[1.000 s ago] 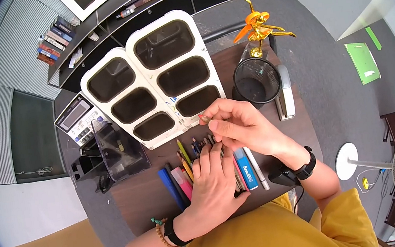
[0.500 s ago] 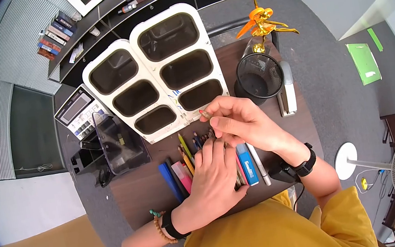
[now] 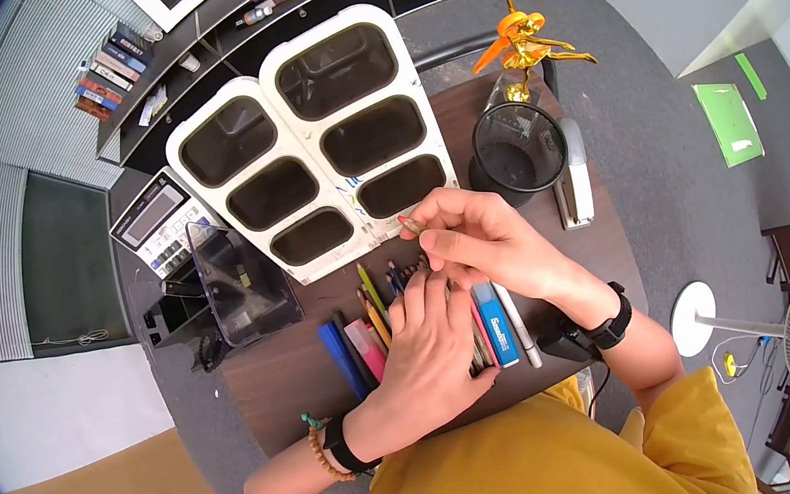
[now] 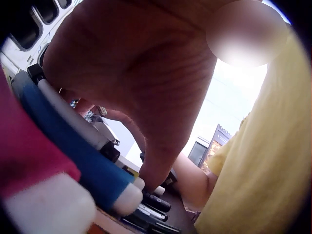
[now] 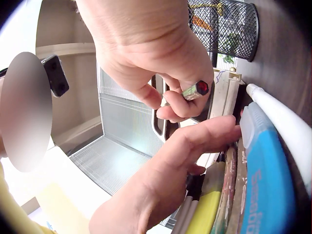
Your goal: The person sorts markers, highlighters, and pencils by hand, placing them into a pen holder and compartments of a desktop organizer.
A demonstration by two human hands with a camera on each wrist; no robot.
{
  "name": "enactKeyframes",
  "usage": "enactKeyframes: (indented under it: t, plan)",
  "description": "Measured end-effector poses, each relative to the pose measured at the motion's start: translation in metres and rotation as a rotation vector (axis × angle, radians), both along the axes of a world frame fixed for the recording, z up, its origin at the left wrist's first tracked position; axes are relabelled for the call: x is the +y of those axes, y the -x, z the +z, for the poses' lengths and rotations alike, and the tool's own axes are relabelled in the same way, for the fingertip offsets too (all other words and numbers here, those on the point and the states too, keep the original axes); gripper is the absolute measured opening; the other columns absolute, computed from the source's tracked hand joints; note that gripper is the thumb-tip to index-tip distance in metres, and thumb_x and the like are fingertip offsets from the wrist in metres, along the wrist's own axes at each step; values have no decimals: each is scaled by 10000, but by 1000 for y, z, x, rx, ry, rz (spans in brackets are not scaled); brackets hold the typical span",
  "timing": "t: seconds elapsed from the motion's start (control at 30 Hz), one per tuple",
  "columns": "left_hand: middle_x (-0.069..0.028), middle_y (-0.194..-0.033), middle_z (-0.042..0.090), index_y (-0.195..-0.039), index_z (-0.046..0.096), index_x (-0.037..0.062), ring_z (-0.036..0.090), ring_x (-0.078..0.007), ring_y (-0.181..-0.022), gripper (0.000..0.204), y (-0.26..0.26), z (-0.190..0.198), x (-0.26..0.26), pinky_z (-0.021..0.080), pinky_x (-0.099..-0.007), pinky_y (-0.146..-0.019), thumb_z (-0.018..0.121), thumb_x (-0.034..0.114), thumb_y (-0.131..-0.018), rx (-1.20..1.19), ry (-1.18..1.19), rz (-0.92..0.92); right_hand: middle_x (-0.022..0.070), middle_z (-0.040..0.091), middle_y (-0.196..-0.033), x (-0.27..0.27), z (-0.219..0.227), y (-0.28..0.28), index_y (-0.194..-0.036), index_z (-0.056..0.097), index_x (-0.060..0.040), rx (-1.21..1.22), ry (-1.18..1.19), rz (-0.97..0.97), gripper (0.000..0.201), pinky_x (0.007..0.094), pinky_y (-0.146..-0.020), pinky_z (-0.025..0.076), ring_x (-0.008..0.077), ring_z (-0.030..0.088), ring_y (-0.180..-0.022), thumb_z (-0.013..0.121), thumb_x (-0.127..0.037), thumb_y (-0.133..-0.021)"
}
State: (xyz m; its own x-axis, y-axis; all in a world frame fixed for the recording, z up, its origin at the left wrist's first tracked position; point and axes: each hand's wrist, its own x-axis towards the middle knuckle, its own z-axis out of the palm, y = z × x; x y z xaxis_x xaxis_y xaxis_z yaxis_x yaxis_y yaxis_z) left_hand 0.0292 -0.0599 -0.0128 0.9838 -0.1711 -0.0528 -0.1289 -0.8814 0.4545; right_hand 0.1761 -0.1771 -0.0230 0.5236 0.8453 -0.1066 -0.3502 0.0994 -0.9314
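My right hand [image 3: 491, 244] pinches a short pencil [image 5: 196, 91] with a red end between thumb and fingers, above the far ends of the pens. Palm down, my left hand [image 3: 425, 354] rests across the middle of a row of pens and pencils, its fingers extended and hiding several of them. To its left lie a blue marker [image 3: 340, 361], a pink highlighter [image 3: 365, 347] and a yellow-green pencil [image 3: 369, 284]. On its right are a blue highlighter [image 3: 496, 329] and a white pen [image 3: 519, 329]. A yellow highlighter [image 5: 204, 212] shows below the left hand in the right wrist view.
A white organizer [image 3: 312, 147] with several dark compartments stands behind the pens. Right of it are a black mesh cup [image 3: 512, 192], a stapler [image 3: 575, 176] and a golden figurine [image 3: 525, 47]. A clear plastic box [image 3: 251, 298] and a calculator [image 3: 159, 219] are at the left.
The head view has shifted slightly, so the organizer appears higher. Both hands keep nearly the same pose, the right still pinching the pencil.
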Motion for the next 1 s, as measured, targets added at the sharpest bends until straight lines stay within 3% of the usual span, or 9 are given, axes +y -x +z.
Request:
enactKeyframes:
  t: [0.4, 0.47, 0.53, 0.73, 0.8, 0.83, 0.93, 1.0]
  plan:
    - [-310, -1405, 400, -1440, 361, -106, 385, -458, -1337, 1057, -2, 0, -1, 336, -559, -1095, 944, 283, -647, 44, 46, 25, 14, 614, -858, 0, 2, 2, -1219, 634, 15, 7, 23, -16, 186, 188, -529, 352, 26, 487, -622, 602, -111, -1085]
    - [-307, -1429, 376, -1489, 316, -55, 376, -452, -1345, 1111, 0, 7, 2, 319, -563, -1125, 954, 238, -628, -26, 106, 48, 14, 615, -864, 1, 4, 4, -1203, 633, 13, 1, 34, -47, 169, 192, -531, 352, 26, 483, -629, 599, -100, -1082]
    - [-297, -1444, 381, -1489, 330, -49, 372, -462, -1354, 1095, 4, 16, 10, 322, -565, -1126, 951, 210, -626, -63, 175, 78, 4, 635, -885, 0, 9, 3, -1124, 652, 16, 48, -67, -138, 129, 200, -575, 423, 23, 533, -666, 620, -79, -1042]
    - [-262, -1519, 338, -1559, 260, 14, 346, -462, -1377, 1201, 0, 29, 34, 311, -551, -1155, 975, 185, -609, -244, 373, 134, -31, 609, -939, -5, 8, 9, -1113, 594, -38, 122, -105, -59, 92, 177, -568, 360, -2, 499, -705, 624, -73, -1034]
    - [-228, -1492, 380, -1566, 225, 24, 346, -403, -1394, 1272, -6, 30, 37, 339, -528, -1162, 1013, 225, -589, -324, 315, 150, -35, 612, -965, -5, 16, 13, -1136, 593, -26, 160, -27, -18, 148, 191, -647, 443, 5, 549, -785, 677, -68, -1022]
    - [-228, -1520, 366, -1575, 216, 27, 339, -405, -1400, 1286, -9, 29, 38, 340, -524, -1159, 1016, 220, -587, -324, 292, 153, -26, 639, -1023, -2, 14, 16, -1200, 609, -3, 133, -98, -19, 222, 225, -786, 513, 26, 595, -891, 719, -47, -1012]
    - [-227, -1535, 358, -1576, 220, 32, 339, -408, -1400, 1279, -14, 23, 43, 338, -525, -1157, 1014, 211, -590, -351, 315, 151, -3, 670, -1084, 1, 3, 19, -1269, 625, 28, 50, -148, -2, 275, 257, -892, 529, 51, 621, -970, 717, -15, -1013]
    - [-231, -1539, 351, -1588, 217, 36, 344, -398, -1409, 1293, -15, 22, 47, 334, -518, -1160, 1019, 215, -590, -372, 303, 146, 9, 688, -1115, -3, 5, 15, -1288, 646, 34, 31, -89, 39, 261, 242, -870, 525, 36, 613, -971, 692, -25, -1038]
